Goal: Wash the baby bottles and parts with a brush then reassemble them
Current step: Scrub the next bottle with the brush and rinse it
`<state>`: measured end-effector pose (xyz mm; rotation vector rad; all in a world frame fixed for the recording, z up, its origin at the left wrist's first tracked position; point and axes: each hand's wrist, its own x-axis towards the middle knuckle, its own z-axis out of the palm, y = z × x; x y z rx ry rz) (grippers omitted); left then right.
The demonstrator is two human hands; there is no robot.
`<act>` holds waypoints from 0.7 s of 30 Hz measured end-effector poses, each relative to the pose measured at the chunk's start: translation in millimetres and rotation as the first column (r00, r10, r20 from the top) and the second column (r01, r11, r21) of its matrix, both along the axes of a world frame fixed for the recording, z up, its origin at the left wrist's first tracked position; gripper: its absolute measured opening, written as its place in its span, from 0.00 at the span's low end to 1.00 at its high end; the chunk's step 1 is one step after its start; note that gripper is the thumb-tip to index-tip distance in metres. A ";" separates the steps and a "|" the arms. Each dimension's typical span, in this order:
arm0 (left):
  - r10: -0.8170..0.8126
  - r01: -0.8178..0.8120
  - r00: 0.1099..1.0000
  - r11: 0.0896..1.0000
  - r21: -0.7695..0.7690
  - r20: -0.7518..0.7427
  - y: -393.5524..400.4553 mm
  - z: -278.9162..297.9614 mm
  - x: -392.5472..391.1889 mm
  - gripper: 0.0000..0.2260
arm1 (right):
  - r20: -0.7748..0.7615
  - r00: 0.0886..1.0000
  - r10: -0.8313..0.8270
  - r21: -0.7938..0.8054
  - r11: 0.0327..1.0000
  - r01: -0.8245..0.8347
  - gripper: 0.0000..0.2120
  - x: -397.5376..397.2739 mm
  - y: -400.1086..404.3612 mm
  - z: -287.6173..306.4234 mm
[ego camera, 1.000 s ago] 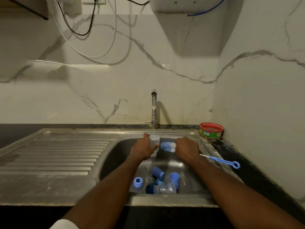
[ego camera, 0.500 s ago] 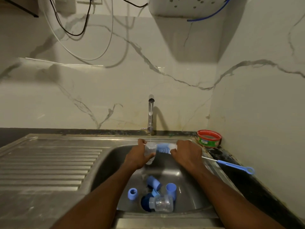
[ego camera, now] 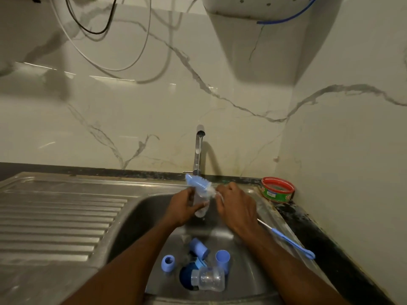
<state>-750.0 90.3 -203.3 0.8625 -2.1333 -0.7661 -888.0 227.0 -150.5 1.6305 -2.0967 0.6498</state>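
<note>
Over the sink (ego camera: 141, 219), the left hand (ego camera: 185, 208) is gripping a clear bottle (ego camera: 201, 205) while the right hand (ego camera: 236, 208) is clutching the blue brush (ego camera: 199, 184) under the tap (ego camera: 198, 150).

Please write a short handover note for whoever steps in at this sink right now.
Left hand grips a clear bottle over the sink, under the running tap.
Right hand grips the bottle brush; its bristle head lies across the bottle's top, not inside.
In the basin: another clear bottle on its side and several blue parts, among them a ring and a cap.
Done: nothing visibly finished or assembled.
Left: brush this bottle, wash the rest, reassemble.
</note>
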 end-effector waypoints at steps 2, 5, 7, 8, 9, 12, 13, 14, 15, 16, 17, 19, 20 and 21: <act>0.076 -0.075 0.995 0.997 0.009 -0.058 -1.0 3.2 4.8 0.21 | 0.013 1.000 -0.009 -0.019 1.000 0.009 0.11 -6.6 6.0 0.5; 0.106 -0.107 0.993 0.994 -0.013 -0.049 -0.2 4.2 6.8 0.20 | 0.058 0.998 -0.038 -0.036 0.999 0.040 0.12 -13.3 9.3 2.4; 0.068 -0.068 0.998 0.997 -0.020 -0.010 1.5 2.4 3.6 0.22 | 0.035 0.999 -0.037 -0.020 0.999 0.037 0.11 -9.8 6.1 2.7; 0.053 -0.053 0.999 0.998 -0.027 0.002 2.6 1.7 1.4 0.23 | 0.021 0.999 -0.035 -0.009 0.999 0.036 0.11 -7.7 3.8 2.0; 0.046 -0.046 0.999 0.999 -0.026 0.011 3.2 1.8 -0.9 0.23 | 0.015 0.999 -0.035 0.004 0.999 0.035 0.11 -5.8 2.1 1.7; 0.032 -0.032 0.999 0.999 -0.023 0.006 5.5 1.4 -4.2 0.23 | 0.032 0.999 -0.035 0.009 0.999 0.034 0.12 -5.8 0.2 -0.9; 0.026 -0.026 1.000 1.000 -0.017 0.005 5.7 0.5 -4.0 0.23 | 0.046 0.998 -0.034 0.007 0.999 0.033 0.12 -6.5 0.3 -1.8; 0.018 -0.018 1.000 1.000 -0.019 0.006 5.9 -0.3 -3.1 0.23 | 0.057 0.998 -0.031 0.010 0.999 0.030 0.12 -6.9 0.1 -2.6; 0.013 -0.013 1.000 1.000 -0.023 0.011 5.9 -1.1 -2.1 0.23 | 0.067 0.997 -0.027 0.013 1.000 0.027 0.12 -6.8 0.5 -2.9; 0.007 -0.007 1.000 1.000 -0.025 0.011 5.1 -1.6 -1.6 0.23 | 0.076 0.997 -0.024 0.014 1.000 0.023 0.12 -7.0 0.3 -3.1; 0.003 -0.003 1.000 1.000 -0.028 0.007 3.0 -3.1 -1.6 0.23 | 0.081 0.996 -0.022 0.015 1.000 0.021 0.12 -6.9 0.1 -3.3; -0.002 0.002 1.000 0.999 -0.041 -0.001 0.1 -5.2 -1.7 0.23 | 0.072 0.997 -0.022 0.021 1.000 0.021 0.12 -6.3 0.3 -2.7; -0.002 0.002 1.000 0.999 -0.046 -0.003 0.1 -5.9 -2.0 0.24 | 0.064 0.998 -0.026 0.023 0.999 0.024 0.12 -6.1 0.8 -2.6; -0.002 0.001 1.000 0.999 -0.046 -0.008 -0.1 -6.8 -2.9 0.24 | 0.062 0.998 -0.031 0.026 0.999 0.029 0.12 -6.0 1.5 -1.9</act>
